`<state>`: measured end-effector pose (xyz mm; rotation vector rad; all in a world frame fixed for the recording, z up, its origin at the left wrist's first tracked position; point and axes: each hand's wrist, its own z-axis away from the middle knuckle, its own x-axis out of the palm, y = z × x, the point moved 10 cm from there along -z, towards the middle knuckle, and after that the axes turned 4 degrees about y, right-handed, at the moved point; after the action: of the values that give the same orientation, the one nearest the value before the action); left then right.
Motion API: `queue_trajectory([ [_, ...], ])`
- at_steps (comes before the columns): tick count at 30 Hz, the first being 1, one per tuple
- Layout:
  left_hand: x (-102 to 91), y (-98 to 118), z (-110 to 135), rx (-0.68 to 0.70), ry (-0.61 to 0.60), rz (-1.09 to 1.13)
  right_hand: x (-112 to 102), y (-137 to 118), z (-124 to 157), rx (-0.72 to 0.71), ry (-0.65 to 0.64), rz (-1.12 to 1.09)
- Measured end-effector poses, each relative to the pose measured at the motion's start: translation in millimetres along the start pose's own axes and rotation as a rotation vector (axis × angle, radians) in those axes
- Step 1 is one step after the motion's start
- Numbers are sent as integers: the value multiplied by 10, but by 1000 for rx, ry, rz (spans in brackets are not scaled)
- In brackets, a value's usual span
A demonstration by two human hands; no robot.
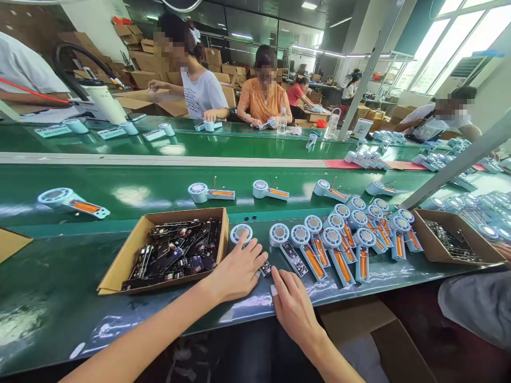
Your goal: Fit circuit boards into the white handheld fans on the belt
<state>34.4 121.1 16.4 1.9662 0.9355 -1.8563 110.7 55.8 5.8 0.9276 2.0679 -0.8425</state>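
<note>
The pale-blue plastic fan shell (241,232) lies on the glossy green table (59,287), near its front edge, its round ribbed head with a grey centre showing just beyond the left hand (239,272). That hand rests flat over the shell's handle, fingers slightly spread. A small dark circuit board (265,268) peeks out beside its fingertips. The right hand (294,307) lies just beside it, fingers together and pointing at the board; whether they grip it cannot be told. To the left sits a shallow cardboard box (120,263) of black circuit boards. To the right more shells (339,250) lie fanned out, orange batteries in their handles. Beyond, others (211,192) lie on the green conveyor belt (159,186).
</note>
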Motion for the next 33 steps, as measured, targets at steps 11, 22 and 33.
queue_trajectory([
  [11, 32, -9, 41, -59, 65, 41, 50, -50, 13, -42, -16, 35],
  [22, 35, -14, 66, -60, 112, 69, 30, 214, -31, 224, -47, -297],
  [33, -22, 48, 143, 11, 142, 74, 337, 441, -427, 554, -774, -464],
])
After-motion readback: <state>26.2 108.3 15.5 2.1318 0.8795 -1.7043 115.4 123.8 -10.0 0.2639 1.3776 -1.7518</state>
